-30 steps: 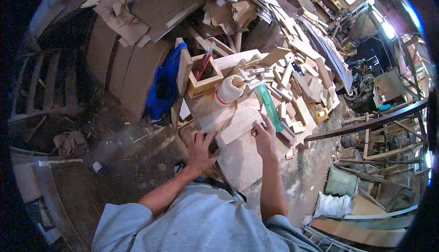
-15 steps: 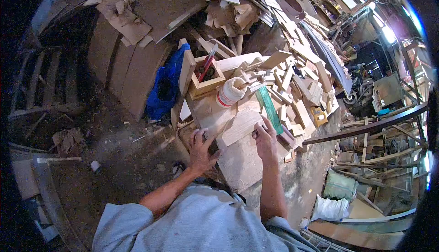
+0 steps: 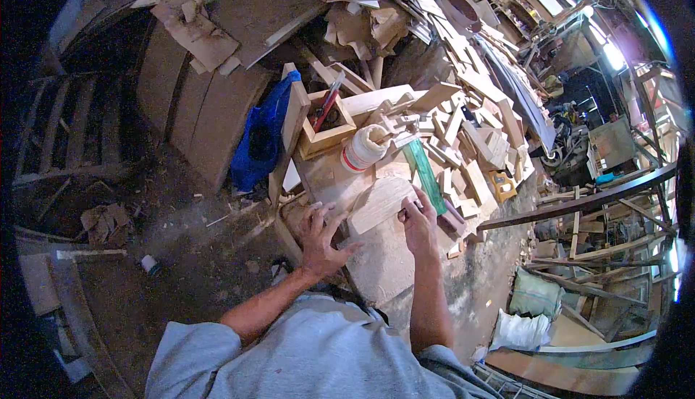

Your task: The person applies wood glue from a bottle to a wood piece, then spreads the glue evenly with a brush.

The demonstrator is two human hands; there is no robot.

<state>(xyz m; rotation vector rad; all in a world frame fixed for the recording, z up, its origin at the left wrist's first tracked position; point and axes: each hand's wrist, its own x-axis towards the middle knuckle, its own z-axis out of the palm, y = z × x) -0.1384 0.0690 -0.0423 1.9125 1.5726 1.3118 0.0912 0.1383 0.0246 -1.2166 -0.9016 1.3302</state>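
A flat piece of pale wood (image 3: 379, 205) lies on the workbench (image 3: 384, 265) between my hands. My left hand (image 3: 322, 243) is open at its left, fingers spread and thumb pointing toward the wood. By the right end of the wood, my right hand (image 3: 419, 221) is closed with curled fingers; whatever is in them is hidden. Just behind the wood stands a white tub (image 3: 364, 149) with a red-marked label and a stick in its mouth. A green strip (image 3: 426, 178) lies past my right hand.
A wooden box (image 3: 327, 138) holding a red-handled tool stands behind the tub, beside a blue plastic bag (image 3: 259, 135). Wood offcuts (image 3: 470, 138) are heaped at the back right, near a yellow object (image 3: 502, 185). A curved dark wooden bar (image 3: 579, 198) juts in from the right.
The right end of the pale wood now looks rounder than before. My left thumb has spread slightly to the right. My right hand stays in nearly the same place.
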